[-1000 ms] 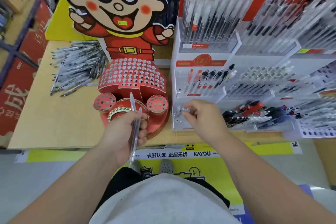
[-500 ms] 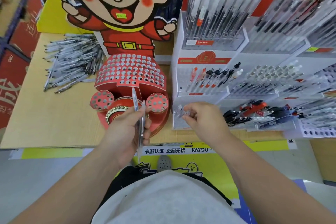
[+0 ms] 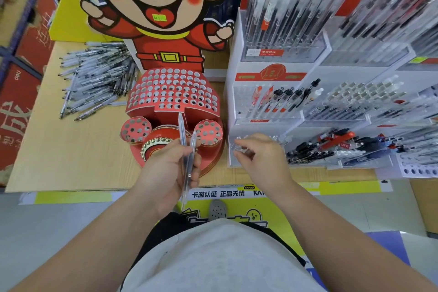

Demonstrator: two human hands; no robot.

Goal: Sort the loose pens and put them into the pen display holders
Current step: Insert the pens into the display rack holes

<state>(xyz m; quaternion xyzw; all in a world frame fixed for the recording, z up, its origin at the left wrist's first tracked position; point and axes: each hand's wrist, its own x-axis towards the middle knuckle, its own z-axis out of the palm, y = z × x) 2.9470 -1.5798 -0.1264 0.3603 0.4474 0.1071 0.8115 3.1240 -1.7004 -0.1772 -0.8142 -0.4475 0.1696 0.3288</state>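
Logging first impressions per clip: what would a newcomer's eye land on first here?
The big cartoon cutout at top centre dominates, with a red holder of empty holes at its foot. Left of it a pile of loose pens lies on the wooden table; in front, the left hand grips two clear pens while the right hand is at the lowest tray of the white pen rack.

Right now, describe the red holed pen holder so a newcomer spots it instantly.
Start at the big cartoon cutout at the back of the wooden table. In front of it sits the red holder, a domed stand with two drums at its base. Unlike the white racks on its right, it is red and its round holes look empty.
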